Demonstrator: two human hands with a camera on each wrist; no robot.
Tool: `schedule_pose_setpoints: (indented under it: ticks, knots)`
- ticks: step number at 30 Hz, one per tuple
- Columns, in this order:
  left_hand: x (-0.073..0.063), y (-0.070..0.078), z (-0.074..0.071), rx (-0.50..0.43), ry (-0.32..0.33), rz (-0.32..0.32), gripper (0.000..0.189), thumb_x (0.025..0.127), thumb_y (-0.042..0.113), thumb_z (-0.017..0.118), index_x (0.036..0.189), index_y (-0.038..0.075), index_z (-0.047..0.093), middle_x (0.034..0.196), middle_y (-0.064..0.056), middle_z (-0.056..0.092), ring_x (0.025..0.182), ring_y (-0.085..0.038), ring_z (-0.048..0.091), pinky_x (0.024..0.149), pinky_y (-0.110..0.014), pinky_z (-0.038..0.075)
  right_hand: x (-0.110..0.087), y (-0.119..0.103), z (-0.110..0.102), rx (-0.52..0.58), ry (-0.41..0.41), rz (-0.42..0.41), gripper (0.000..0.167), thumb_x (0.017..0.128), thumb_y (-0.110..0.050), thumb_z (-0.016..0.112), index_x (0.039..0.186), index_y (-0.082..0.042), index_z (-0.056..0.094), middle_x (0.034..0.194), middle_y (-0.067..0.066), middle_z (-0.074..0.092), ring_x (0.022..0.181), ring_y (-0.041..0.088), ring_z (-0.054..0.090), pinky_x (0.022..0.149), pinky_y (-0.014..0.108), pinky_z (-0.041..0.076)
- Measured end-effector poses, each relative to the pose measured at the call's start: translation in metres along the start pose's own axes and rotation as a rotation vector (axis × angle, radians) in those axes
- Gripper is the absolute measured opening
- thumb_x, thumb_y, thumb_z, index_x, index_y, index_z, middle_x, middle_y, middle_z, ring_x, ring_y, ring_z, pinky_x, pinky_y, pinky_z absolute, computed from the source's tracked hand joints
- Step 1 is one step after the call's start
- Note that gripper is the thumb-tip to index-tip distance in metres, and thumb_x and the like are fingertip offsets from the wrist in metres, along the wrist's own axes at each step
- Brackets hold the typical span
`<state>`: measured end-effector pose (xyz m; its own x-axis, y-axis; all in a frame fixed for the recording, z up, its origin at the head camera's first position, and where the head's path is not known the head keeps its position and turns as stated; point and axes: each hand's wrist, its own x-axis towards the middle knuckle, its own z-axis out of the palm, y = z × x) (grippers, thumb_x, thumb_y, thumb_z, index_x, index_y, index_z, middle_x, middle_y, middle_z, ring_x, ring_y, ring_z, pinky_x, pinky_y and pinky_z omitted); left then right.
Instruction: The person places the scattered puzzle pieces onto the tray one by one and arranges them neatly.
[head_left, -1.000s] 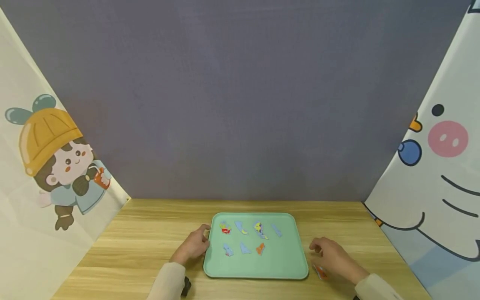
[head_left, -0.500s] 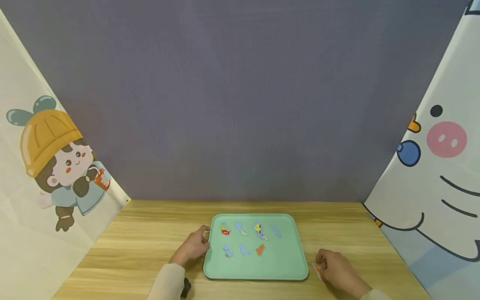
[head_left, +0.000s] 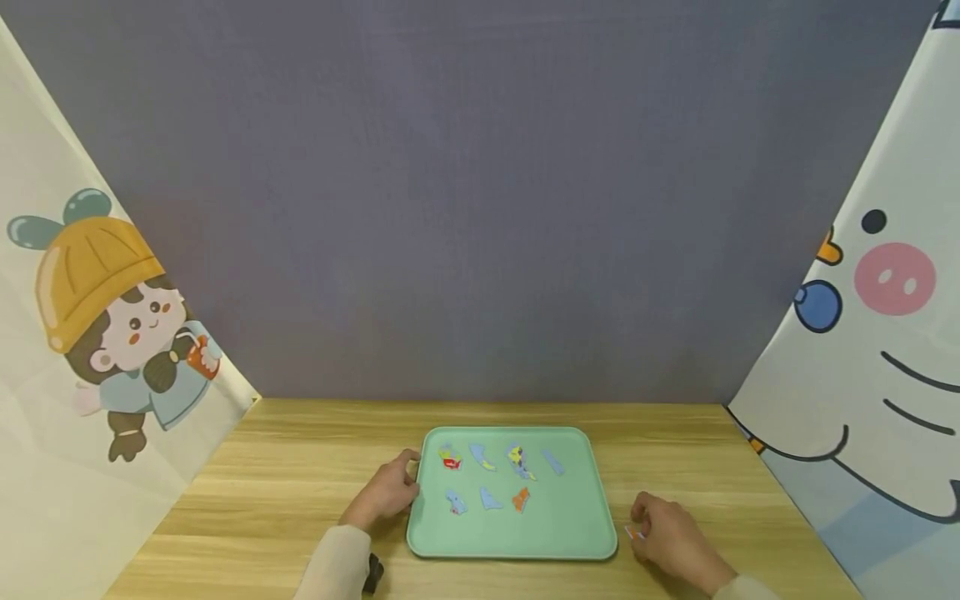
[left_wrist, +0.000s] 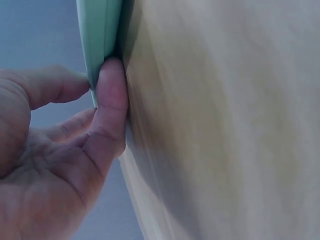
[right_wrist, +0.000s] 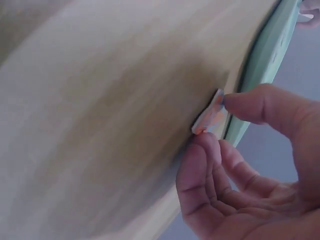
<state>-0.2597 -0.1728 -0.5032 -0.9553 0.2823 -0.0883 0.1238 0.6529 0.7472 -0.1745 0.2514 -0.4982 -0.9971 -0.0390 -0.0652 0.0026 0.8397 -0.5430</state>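
My left hand [head_left: 386,490] holds the left rim of a mint-green tray [head_left: 570,525]. In the left wrist view its thumb touches the tray edge [left_wrist: 97,35] from one side, with a finger tucked against the other near the tabletop. To the right of the tray, my right hand [head_left: 670,535] pinches a small orange and pale-blue puzzle piece [right_wrist: 210,114] by its ends, between thumb and fingertips, close to the wood. The head view shows only part of that piece; the fingers cover the rest.
Several flat puzzle pieces lie in the tray in two rows, among them a red and yellow piece [head_left: 451,458], a yellow and blue piece [head_left: 519,460] and an orange piece [head_left: 521,500]. The wooden table [head_left: 300,467] meets a grey backdrop [head_left: 480,250] behind.
My right hand has moved slightly right and down to the puzzle piece beside the tray and now pinches it; the piece has turned a little. The left hand stays at the rim.
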Motion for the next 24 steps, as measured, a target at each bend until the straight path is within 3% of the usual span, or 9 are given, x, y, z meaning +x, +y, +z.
schedule_pose_setpoints:
  ticks: [5,9,17,24]
  knots:
    - [-0.001,0.001,0.000,-0.010,0.000,0.003,0.050,0.085,-0.004,0.053,0.133,-0.006,0.037,0.077,-0.010,0.058,0.055,-0.017,0.058,0.049,-0.032,0.050,0.004,-0.006,-0.006,-0.001,0.106,-0.060,0.024,0.067,-0.004,0.076,0.083,-0.008,0.058,0.065,-0.001,0.050,0.054,0.013,0.047,0.047,0.027,0.040]
    - [-0.001,0.000,-0.001,-0.009,0.005,0.002,0.050,0.085,-0.005,0.053,0.133,-0.006,0.037,0.077,-0.010,0.058,0.055,-0.017,0.058,0.048,-0.031,0.050,0.011,-0.024,-0.007,0.011,0.176,-0.147,0.020,0.069,-0.005,0.075,0.077,-0.012,0.057,0.065,-0.004,0.050,0.055,0.010,0.045,0.049,0.025,0.039]
    - [-0.003,-0.002,-0.001,-0.003,0.013,0.008,0.051,0.084,-0.004,0.053,0.133,-0.007,0.037,0.077,-0.009,0.059,0.055,-0.017,0.058,0.049,-0.031,0.050,0.029,-0.060,0.015,0.069,0.072,-0.275,0.018,0.069,-0.001,0.073,0.071,-0.012,0.059,0.065,-0.005,0.049,0.058,0.011,0.045,0.049,0.023,0.039]
    - [-0.003,0.002,0.001,-0.008,0.003,0.009,0.051,0.086,-0.004,0.053,0.134,-0.007,0.036,0.077,-0.009,0.058,0.055,-0.017,0.058,0.049,-0.032,0.050,0.041,-0.072,0.027,0.079,0.002,-0.274,0.015,0.071,0.002,0.071,0.070,-0.008,0.059,0.065,-0.003,0.051,0.056,0.013,0.045,0.047,0.025,0.039]
